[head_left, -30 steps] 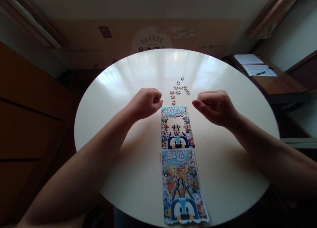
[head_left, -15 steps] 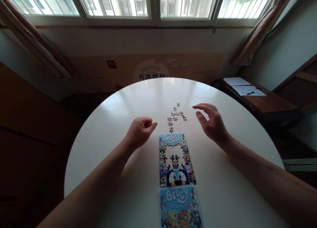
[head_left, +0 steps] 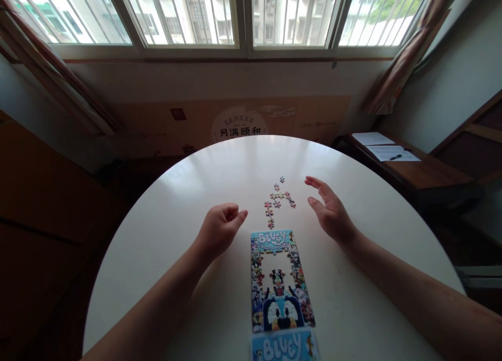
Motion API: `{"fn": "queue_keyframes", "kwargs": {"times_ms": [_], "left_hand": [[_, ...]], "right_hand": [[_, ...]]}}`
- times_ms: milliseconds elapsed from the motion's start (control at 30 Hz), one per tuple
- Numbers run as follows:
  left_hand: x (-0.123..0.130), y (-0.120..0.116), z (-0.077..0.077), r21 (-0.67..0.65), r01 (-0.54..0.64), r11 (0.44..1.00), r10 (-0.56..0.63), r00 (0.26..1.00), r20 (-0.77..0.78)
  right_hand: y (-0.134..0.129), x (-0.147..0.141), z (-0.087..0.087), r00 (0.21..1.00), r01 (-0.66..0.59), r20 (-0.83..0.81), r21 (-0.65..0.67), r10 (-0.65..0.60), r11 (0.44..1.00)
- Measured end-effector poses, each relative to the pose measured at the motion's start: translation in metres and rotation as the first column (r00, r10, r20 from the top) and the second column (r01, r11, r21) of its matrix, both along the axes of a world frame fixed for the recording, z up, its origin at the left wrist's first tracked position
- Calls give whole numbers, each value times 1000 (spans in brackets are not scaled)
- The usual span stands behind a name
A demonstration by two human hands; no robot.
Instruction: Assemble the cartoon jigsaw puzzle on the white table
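A partly assembled jigsaw puzzle (head_left: pixel 258 293) with a blue cartoon dog and "BLUEY" lettering lies on the white round table (head_left: pixel 157 235). Its upper middle has a gap showing the bare surface. Beyond its top edge, several loose puzzle pieces (head_left: pixel 276 204) are scattered. My left hand (head_left: pixel 223 227), curled in a loose fist with the thumb pointing right, is left of the pieces and shows nothing held. To their right, my right hand (head_left: pixel 330 209) is open, fingers stretched out and thumb apart, touching no piece. A matching picture card (head_left: pixel 284 347) lies below the puzzle, cut off by the frame's bottom edge.
At the right, a low wooden table (head_left: pixel 427 170) carries papers (head_left: pixel 388 153) and a dark pen (head_left: pixel 396 157). Barred windows (head_left: pixel 290 15) with curtains (head_left: pixel 408 63) run along the far wall. A printed cardboard panel (head_left: pixel 145 123) stands beneath them.
The view has tilted up, so the table and everything on it sit lower in the picture. My right hand's fingers have straightened a little. The loose pieces keep their arrangement.
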State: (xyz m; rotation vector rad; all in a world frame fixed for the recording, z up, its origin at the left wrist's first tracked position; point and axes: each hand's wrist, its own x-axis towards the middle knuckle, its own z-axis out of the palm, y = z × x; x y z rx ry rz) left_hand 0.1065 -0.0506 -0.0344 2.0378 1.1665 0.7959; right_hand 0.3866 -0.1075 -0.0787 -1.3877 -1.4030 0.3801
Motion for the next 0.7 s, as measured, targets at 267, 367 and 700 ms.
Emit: {"fn": "queue_keyframes", "kwargs": {"times_ms": [267, 367, 700], "left_hand": [[-3, 3, -1, -29, -44, 999, 45, 998, 46], [-3, 2, -1, 11, -55, 998, 54, 998, 30], [-2, 3, -4, 3, -75, 997, 75, 997, 30]], "right_hand": [[1, 1, -5, 998, -29, 58, -100, 35, 995], [2, 1, -7, 997, -32, 59, -116, 40, 993], [2, -1, -6, 995, -28, 86, -215, 48, 976]]}}
